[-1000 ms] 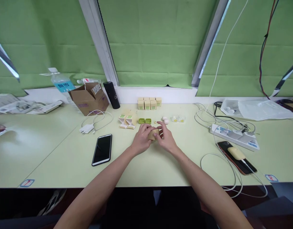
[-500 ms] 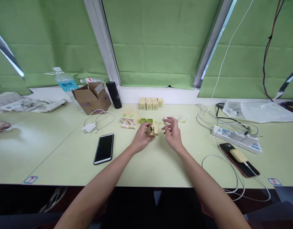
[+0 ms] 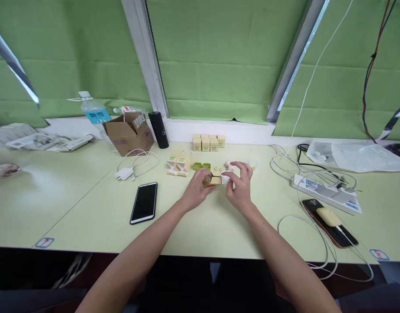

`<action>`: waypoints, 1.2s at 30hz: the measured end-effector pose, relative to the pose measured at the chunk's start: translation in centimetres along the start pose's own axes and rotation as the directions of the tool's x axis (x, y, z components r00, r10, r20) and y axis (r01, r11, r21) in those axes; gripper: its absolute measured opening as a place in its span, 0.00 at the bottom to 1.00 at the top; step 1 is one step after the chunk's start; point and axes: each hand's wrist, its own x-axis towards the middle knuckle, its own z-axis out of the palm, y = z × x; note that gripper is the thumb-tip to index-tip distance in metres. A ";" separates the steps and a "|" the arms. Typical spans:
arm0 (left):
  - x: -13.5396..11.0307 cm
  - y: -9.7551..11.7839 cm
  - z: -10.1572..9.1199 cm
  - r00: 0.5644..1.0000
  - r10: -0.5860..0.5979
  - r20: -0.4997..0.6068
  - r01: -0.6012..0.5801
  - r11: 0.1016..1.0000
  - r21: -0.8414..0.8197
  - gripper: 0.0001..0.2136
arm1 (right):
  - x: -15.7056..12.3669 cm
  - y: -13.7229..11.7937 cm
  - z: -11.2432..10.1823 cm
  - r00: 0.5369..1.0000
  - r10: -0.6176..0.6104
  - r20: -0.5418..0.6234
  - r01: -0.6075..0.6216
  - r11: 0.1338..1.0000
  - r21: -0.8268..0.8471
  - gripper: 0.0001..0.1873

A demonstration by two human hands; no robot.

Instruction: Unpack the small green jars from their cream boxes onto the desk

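Nearest me, a flat black phone (image 3: 144,202) lies on the pale green tabletop (image 3: 89,208). My left hand (image 3: 196,191) pinches a small tan cardboard box (image 3: 215,179) to keep it steady. Its open end faces my right hand (image 3: 241,188), which grips a small white piece (image 3: 225,178) at the opening. Behind them sit two little green trays (image 3: 201,166), then a row of small yellow boxes (image 3: 208,142).

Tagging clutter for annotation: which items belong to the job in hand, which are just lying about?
In hand: left hand holding small tan box; right hand pinching white piece; green cases; flat cartons; row of small boxes.
Lying about: black phone; cardboard box; black flask; water bottle; charger; power strip.
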 end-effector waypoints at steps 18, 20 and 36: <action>-0.1 0.4 0.0 0.996 0.078 -0.050 -0.065 0.974 0.215 0.27 | 0.0 -0.7 -0.2 0.992 0.043 0.116 -0.055 0.993 0.105 0.11; -0.1 0.3 0.0 0.993 0.092 -0.077 -0.070 0.967 0.246 0.28 | 0.0 -0.9 -0.2 0.994 0.063 0.094 -0.074 0.990 0.124 0.07; -0.2 -0.2 0.1 0.980 0.190 -0.060 -0.153 0.909 0.387 0.26 | -0.7 -1.1 1.0 0.923 0.310 0.227 -0.343 0.932 0.121 0.05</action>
